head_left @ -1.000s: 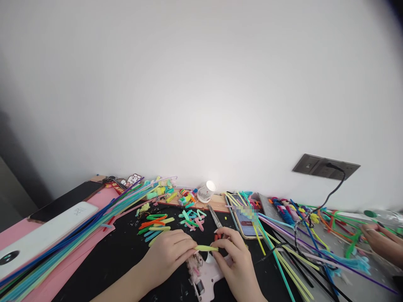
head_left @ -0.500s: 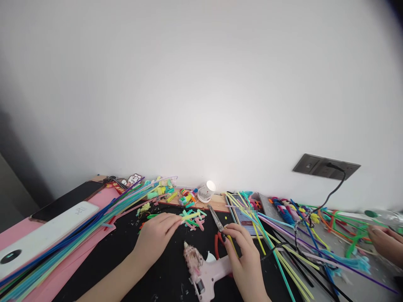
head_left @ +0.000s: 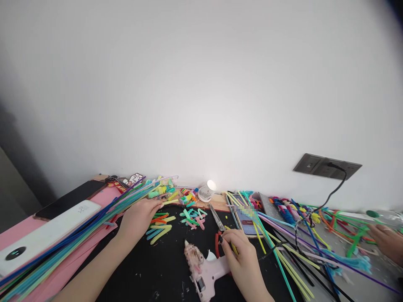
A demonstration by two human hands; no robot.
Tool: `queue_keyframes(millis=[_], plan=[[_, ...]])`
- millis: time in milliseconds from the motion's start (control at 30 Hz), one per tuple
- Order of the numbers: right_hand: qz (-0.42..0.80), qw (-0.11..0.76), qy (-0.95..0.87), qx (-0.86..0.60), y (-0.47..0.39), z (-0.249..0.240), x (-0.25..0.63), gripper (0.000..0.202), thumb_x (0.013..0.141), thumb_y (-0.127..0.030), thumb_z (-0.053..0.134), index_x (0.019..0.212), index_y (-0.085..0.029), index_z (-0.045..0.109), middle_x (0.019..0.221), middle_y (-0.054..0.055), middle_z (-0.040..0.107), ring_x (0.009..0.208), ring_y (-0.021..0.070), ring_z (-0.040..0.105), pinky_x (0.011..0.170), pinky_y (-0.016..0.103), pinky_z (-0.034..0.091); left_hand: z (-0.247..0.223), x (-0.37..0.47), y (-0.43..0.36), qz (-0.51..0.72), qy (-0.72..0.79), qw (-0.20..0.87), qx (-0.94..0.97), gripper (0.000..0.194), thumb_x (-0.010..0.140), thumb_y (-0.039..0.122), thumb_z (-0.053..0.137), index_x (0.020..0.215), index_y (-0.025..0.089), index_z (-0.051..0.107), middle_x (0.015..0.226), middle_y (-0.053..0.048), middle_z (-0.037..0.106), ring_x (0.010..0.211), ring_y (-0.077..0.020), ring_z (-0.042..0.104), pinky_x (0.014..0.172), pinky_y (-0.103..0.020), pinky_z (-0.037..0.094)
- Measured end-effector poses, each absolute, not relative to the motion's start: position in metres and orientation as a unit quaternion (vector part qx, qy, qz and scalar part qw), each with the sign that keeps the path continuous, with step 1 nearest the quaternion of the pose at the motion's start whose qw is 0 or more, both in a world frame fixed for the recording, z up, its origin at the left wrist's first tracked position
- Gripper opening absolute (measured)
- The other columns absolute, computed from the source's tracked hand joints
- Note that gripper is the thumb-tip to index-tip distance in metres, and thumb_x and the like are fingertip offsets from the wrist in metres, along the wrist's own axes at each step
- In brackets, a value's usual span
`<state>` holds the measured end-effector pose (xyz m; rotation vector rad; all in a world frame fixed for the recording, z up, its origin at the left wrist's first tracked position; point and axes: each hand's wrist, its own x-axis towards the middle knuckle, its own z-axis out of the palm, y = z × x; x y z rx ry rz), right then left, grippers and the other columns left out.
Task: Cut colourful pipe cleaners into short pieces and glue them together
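Pinching a yellow strip (head_left: 171, 201) in your left hand (head_left: 141, 216); your right hand (head_left: 241, 253) curls by scissors (head_left: 216, 217), glue gun (head_left: 206, 272); can't tell its hold.

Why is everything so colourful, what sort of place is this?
Probably a craft table; whose room it's in, I can't tell. The colourful pipe cleaners, the scissors and what looks like a glue gun show it.

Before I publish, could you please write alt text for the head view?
A person's left hand pinches a short yellow strip near fuzzy pieces on a black surface; the right hand is at red-handled scissors, by a pink glue gun. Long stems lie either side.
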<state>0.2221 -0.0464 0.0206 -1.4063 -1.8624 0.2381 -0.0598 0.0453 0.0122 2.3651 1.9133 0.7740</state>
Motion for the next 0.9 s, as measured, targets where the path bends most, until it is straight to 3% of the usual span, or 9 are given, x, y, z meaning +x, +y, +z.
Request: queue_keyframes(millis=[133,267,500,667,767,900], plan=[[0.099,0.383,-0.729,-0.559,-0.046,0.020,0.224,0.019,0.083,-0.015,0.043,0.070,-0.019,0.056,0.081,0.006,0.062,0.080,0.0196,0.057,0.071,0.030,0.046,0.012,-0.060,0.047,0.188,0.625,0.034,0.757,0.036,0.087,0.029,0.035,0.107,0.020,0.064,0.101,-0.009,0.068,0.091,-0.0259,0.062,0.066,-0.028,0.046],[0.110,0.384,-0.716,-0.572,-0.045,0.017,0.226,0.015,0.083,-0.016,0.043,0.079,-0.018,0.057,0.082,0.006,0.062,0.079,0.0192,0.058,0.070,0.030,0.047,0.012,-0.061,0.046,0.217,0.635,0.042,0.741,0.040,0.087,0.021,0.029,0.117,0.019,0.056,0.115,-0.008,0.062,0.102,-0.0253,0.058,0.072,-0.030,0.046],[0.142,0.348,-0.716,-0.589,-0.046,0.020,0.227,0.019,0.077,-0.012,0.044,0.089,-0.019,0.058,0.084,0.005,0.062,0.079,0.0188,0.058,0.071,0.029,0.046,0.017,-0.068,0.043,0.163,0.667,0.058,0.724,0.024,0.074,0.023,0.042,0.084,0.020,0.064,0.089,-0.006,0.067,0.078,-0.0244,0.061,0.050,-0.026,0.040],[0.150,0.275,-0.738,-0.598,-0.051,0.028,0.224,0.031,0.063,-0.003,0.041,0.084,-0.021,0.055,0.082,0.002,0.059,0.081,0.0189,0.056,0.073,0.030,0.043,0.019,-0.072,0.042,0.136,0.644,0.056,0.750,0.015,0.071,0.027,0.048,0.073,0.022,0.062,0.083,-0.005,0.065,0.081,-0.0264,0.059,0.053,-0.027,0.039],[0.144,0.220,-0.758,-0.597,-0.056,0.034,0.223,0.030,0.057,-0.004,0.040,0.077,-0.022,0.054,0.080,0.000,0.058,0.080,0.0196,0.054,0.073,0.031,0.040,0.018,-0.073,0.042,0.149,0.633,0.071,0.757,0.011,0.070,0.025,0.048,0.069,0.022,0.059,0.082,-0.003,0.065,0.078,-0.0249,0.059,0.053,-0.026,0.038],[0.161,0.165,-0.783,-0.578,-0.061,0.043,0.223,0.036,0.052,-0.007,0.042,0.081,-0.024,0.054,0.085,0.001,0.059,0.082,0.0205,0.053,0.076,0.033,0.035,0.015,-0.075,0.044,0.177,0.623,0.079,0.758,0.010,0.071,0.024,0.046,0.068,0.022,0.056,0.075,-0.001,0.065,0.069,-0.0210,0.060,0.049,-0.023,0.035]])
